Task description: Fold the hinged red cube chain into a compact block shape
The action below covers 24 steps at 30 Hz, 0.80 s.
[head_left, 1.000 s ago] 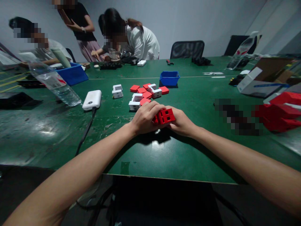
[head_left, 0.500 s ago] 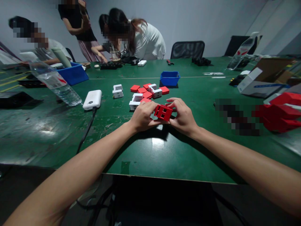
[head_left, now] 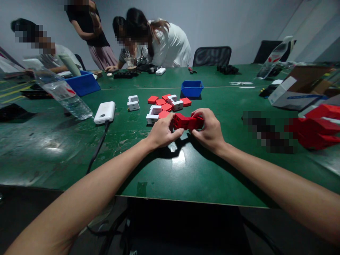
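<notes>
Between both hands, just above the table, is a red plastic block (head_left: 181, 121) with notches in its left end. My left hand (head_left: 162, 133) pinches that end between thumb and fingers. At the other end, my right hand (head_left: 208, 129) is closed round a darker red plastic part (head_left: 196, 123). The two red parts touch; I cannot tell whether they are joined. Just beyond my left fingers lie several flat red pieces (head_left: 166, 107) and a white U-shaped block (head_left: 153, 115). Two more white blocks stand near, one (head_left: 133, 103) to the left, another (head_left: 175, 102) among the red pieces.
A blue bin (head_left: 192, 88) stands behind the pieces. Left are a white power bank (head_left: 104, 112) with a black cable and a tilted water bottle (head_left: 62, 92). On the right are a cardboard box (head_left: 294, 88) and larger red parts (head_left: 316, 127). Several people are across the table.
The red block has been turned, so its face with square openings no longer faces me. My right hand has shifted slightly right, and a longer stretch of red shows between the hands.
</notes>
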{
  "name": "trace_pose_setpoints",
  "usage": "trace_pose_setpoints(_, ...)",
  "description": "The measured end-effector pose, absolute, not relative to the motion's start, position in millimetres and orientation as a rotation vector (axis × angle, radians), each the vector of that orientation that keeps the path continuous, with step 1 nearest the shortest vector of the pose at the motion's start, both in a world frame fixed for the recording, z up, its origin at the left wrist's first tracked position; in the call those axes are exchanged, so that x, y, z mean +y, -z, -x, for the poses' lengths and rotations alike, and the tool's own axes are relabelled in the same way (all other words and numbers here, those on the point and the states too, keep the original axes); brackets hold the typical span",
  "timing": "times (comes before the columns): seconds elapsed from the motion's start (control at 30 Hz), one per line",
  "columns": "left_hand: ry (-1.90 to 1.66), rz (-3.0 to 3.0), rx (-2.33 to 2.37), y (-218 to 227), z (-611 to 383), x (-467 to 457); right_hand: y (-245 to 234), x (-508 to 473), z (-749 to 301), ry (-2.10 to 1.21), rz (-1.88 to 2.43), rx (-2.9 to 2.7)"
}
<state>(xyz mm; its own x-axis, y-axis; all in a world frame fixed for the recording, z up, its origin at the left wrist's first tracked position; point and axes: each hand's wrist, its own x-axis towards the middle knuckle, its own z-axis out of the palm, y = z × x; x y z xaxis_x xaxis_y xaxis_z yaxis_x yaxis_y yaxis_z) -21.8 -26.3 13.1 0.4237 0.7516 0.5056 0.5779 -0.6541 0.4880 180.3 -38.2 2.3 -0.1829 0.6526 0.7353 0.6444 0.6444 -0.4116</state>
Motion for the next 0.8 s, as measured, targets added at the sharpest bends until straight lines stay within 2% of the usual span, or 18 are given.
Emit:
trace_pose_setpoints(0.17, -0.951, -2.425, 1.158, -11.1, 23.2, -22.3, 0.2, -35.2, -180.8, 0.022, 0.991, -1.908)
trace_pose_setpoints(0.3, -1.01, -2.541, 1.11, -9.2, 23.3, -22.7, 4.6, -31.0, -181.5, 0.009, 1.029, -1.892)
trace_pose_setpoints(0.6, -1.053, -2.827, 0.997, -7.9, 24.6, -21.4, 6.2, -29.6, -182.6, -0.145, 1.083, -1.812)
trace_pose_setpoints(0.8, -1.051, -2.801, 1.105, -8.2, 28.6, -17.2, 3.2, -28.5, -185.1, -0.239, 1.158, -1.781)
